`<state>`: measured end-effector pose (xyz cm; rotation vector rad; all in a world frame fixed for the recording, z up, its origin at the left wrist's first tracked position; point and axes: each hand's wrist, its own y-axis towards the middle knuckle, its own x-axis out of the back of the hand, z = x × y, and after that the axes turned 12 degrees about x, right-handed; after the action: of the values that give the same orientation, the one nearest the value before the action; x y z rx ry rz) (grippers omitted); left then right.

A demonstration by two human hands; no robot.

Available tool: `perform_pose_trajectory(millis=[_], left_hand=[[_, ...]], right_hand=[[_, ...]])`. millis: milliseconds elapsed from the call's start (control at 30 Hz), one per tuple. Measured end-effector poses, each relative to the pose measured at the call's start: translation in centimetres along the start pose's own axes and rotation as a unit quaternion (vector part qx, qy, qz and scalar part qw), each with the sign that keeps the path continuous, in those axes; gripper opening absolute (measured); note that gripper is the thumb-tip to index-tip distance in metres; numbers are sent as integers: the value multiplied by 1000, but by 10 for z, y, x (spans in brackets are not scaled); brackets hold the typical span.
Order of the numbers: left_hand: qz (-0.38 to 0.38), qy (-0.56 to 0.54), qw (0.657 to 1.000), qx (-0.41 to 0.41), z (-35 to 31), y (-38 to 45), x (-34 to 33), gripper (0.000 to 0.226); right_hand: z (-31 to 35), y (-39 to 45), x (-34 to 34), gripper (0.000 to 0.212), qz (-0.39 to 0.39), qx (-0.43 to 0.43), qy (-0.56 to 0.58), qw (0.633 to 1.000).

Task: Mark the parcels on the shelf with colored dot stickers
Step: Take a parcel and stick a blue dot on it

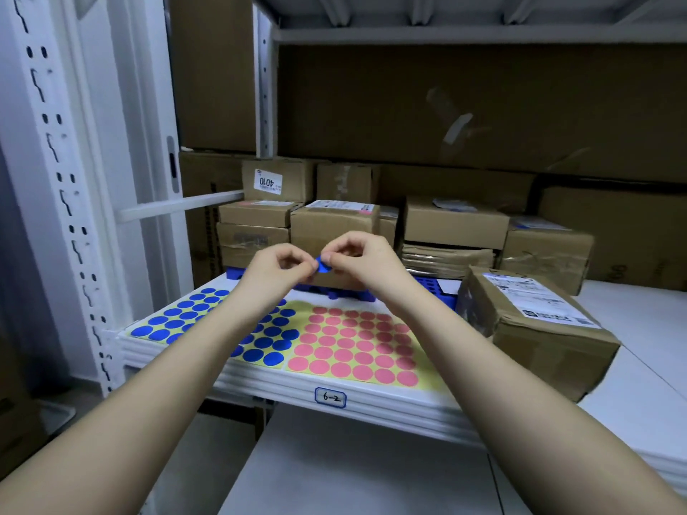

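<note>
Head view: left hand (pixel 277 267) and right hand (pixel 362 256) together pinch blue dot sticker (pixel 322 264), 12 o'clock above sticker sheets (pixel 334 343); risk: sticker folding onto itself between fingertips.

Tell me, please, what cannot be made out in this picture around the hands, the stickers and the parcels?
- Head view: the left hand and right hand cover most of the blue sticker; each grip on it is unclear.
- The left forearm hides part of the blue sticker sheet.
- Print on the front parcel's label is too small and blurred.
- The blue tray lies mostly behind hands and parcels.
</note>
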<state>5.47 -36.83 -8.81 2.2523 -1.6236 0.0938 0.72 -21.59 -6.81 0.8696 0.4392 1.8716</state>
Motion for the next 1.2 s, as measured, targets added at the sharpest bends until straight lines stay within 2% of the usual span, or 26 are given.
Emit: perform_pose_trajectory(millis=[67, 233, 400, 567, 700, 900, 1200], left_hand=[[4, -18, 999, -30, -11, -3, -11, 17], [28, -19, 997, -70, -43, -13, -50, 12], [59, 5, 995, -86, -73, -22, -96, 18], [110, 60, 989, -75, -89, -30, -133, 11], [161, 103, 979, -67, -98, -37, -147, 15], [257, 198, 946, -26, -107, -37, -153, 24], [292, 226, 929, -3, -110, -38, -154, 21]], right_hand=[[9, -5, 15, 18, -26, 11, -13, 1000], [24, -22, 62, 24, -71, 29, -110, 991], [37, -48, 114, 19, -93, -11, -169, 981], [50, -78, 155, 7, -49, -77, -207, 974], [54, -95, 178, 11, -8, -111, -214, 970], [52, -108, 193, 19, 47, -191, -195, 961], [42, -112, 187, 16, 51, -204, -176, 962]])
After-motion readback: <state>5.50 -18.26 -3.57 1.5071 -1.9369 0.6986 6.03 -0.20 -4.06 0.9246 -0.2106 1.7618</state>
